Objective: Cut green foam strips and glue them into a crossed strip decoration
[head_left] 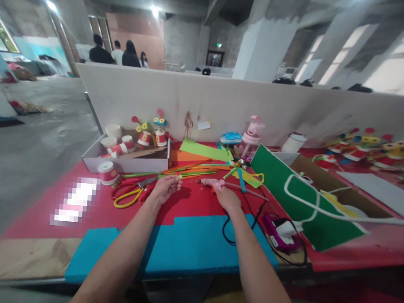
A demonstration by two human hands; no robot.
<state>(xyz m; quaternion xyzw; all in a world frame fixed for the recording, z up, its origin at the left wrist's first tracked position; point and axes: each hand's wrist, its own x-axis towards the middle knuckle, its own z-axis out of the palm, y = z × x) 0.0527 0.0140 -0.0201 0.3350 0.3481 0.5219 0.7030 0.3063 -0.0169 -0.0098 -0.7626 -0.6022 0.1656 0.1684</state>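
Note:
My left hand [166, 188] is closed in a pinch over the red table, with a small yellow-green piece [180, 177] at its fingertips. Facing it, my right hand [226, 198] grips a pink glue gun [213, 183], whose nozzle points left toward the pinched piece. A gap separates the nozzle from my left fingers. Left of my left hand lie scissors with yellow handles [129, 198]. Thin green and orange strips [186, 172] stretch behind both hands. Beneath my forearms, a blue sheet [194, 243] covers the table's front.
A white box [126, 164] with paper cups and cup figures stands at the left, a paper cup [107, 172] before it. To the right are a green-sided box [290, 197], a purple power strip [279, 234] and black cables. A white partition [227, 99] rises behind.

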